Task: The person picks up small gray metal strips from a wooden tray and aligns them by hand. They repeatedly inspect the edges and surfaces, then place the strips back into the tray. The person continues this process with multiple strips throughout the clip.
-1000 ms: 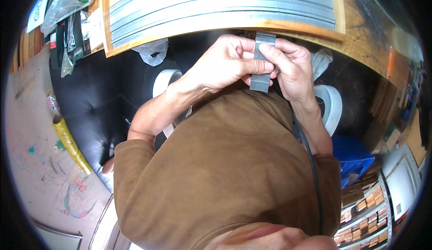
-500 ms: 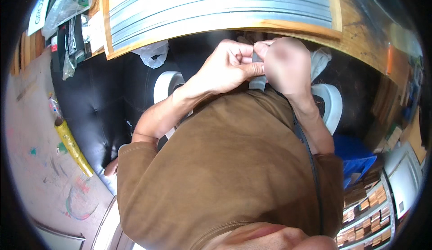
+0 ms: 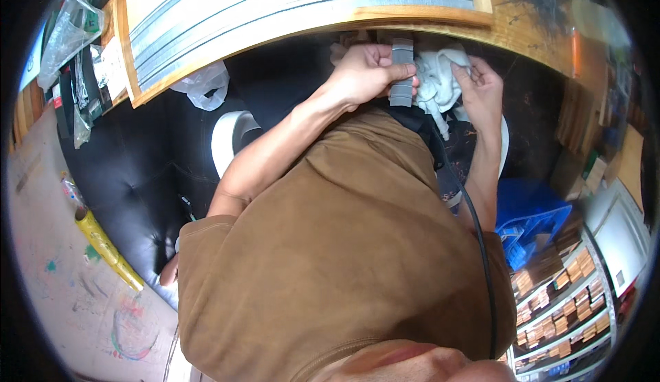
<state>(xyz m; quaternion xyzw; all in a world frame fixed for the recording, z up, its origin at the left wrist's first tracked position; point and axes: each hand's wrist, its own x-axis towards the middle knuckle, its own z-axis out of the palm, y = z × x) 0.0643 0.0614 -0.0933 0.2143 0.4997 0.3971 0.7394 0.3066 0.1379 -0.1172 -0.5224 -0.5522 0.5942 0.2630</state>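
Observation:
My left hand [image 3: 363, 76] pinches a short grey strip marked by cross lines into segments [image 3: 402, 55], its thumb lying across the front. The strip stands upright, just below the bench edge and above my lap. A crumpled white cloth [image 3: 437, 83] hangs right beside the strip. My right hand [image 3: 482, 92] grips the right side of this cloth between thumb and fingers. Whether the cloth touches the strip I cannot tell.
A wooden-framed tray [image 3: 302, 17] with long grey strips lies on the bench ahead. A white plastic bag [image 3: 206, 85] hangs under its left edge. White chair arms flank me, the left one [image 3: 223, 145] plainest. A blue crate [image 3: 526, 210] stands at right, near shelves of wooden blocks [image 3: 564, 306].
My hands were together on the strip and have moved apart. My right hand has moved right and now holds the white cloth. The strip stays in my left hand, raised slightly.

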